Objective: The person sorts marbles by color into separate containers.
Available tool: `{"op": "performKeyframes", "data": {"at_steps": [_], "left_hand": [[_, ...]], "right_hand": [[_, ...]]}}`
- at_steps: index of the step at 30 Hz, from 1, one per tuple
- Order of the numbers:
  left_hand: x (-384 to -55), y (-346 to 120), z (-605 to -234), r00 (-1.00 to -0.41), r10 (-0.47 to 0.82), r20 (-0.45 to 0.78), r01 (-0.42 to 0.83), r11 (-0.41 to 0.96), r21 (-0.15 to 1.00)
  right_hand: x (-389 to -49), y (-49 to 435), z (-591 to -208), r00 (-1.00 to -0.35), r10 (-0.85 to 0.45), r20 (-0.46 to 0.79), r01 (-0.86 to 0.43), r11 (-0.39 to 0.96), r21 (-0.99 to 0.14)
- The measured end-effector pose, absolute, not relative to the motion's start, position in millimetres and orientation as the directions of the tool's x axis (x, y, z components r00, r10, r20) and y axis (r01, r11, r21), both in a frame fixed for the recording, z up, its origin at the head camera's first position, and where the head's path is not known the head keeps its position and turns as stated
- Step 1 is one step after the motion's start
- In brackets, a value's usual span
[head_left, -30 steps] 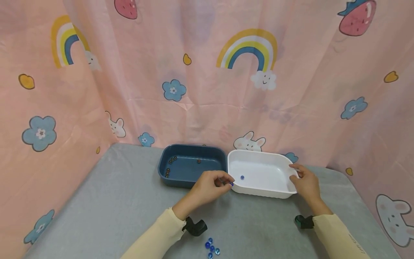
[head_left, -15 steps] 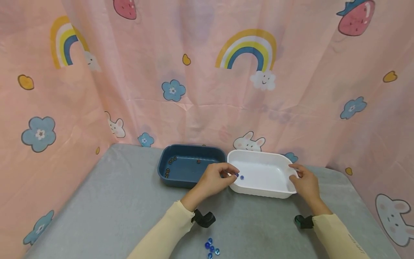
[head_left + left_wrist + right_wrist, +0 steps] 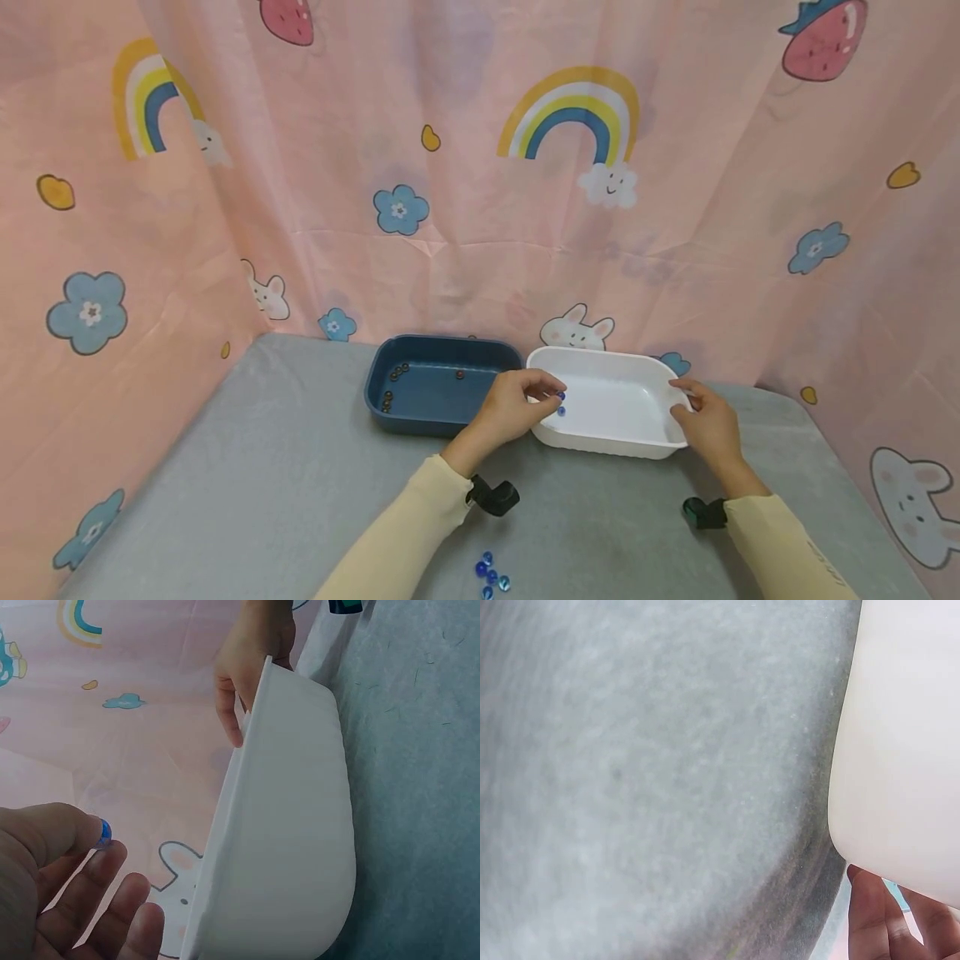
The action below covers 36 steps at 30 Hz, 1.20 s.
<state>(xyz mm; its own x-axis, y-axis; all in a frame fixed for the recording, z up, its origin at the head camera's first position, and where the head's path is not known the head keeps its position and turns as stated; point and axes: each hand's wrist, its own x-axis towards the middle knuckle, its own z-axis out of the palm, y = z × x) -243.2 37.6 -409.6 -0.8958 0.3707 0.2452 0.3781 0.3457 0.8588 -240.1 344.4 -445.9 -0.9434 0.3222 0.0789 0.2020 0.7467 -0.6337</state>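
Between thumb and index finger, my left hand (image 3: pixel 512 408) pinches a blue glass marble (image 3: pixel 104 832) above the left end of a white plastic tub (image 3: pixel 611 443). Another blue marble (image 3: pixel 561 412) lies on the tub's floor just below it in the head view. At the tub's right end, my right hand (image 3: pixel 708 422) grips the rim, thumb inside. In the right wrist view, fingers (image 3: pixel 868 911) show at the wall of the white tub.
A dark blue tub (image 3: pixel 416 426) stands against the white one's left side, with several small brown beads (image 3: pixel 387 397) inside. Several blue marbles (image 3: pixel 482 568) lie on the grey cloth near the front. Behind the tubs hangs a pink printed curtain (image 3: pixel 465 275).
My left hand has moved right and away from me, carrying the marble from the white tub's near left rim to over its inside. My right hand stays on the rim.
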Motion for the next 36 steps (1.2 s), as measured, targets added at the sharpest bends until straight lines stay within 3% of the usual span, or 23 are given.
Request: {"op": "performKeyframes", "data": {"at_steps": [12, 36], "left_hand": [[-248, 59, -421, -0.883, 0.383, 0.271, 0.402, 0.320, 0.858], [-261, 96, -429, -0.921, 0.362, 0.143, 0.327, 0.520, 0.789]], "right_hand": [[-239, 346, -450, -0.940, 0.299, 0.164, 0.142, 0.781, -0.608], [-240, 347, -447, -0.945, 0.296, 0.137, 0.154, 0.775, -0.613]]}}
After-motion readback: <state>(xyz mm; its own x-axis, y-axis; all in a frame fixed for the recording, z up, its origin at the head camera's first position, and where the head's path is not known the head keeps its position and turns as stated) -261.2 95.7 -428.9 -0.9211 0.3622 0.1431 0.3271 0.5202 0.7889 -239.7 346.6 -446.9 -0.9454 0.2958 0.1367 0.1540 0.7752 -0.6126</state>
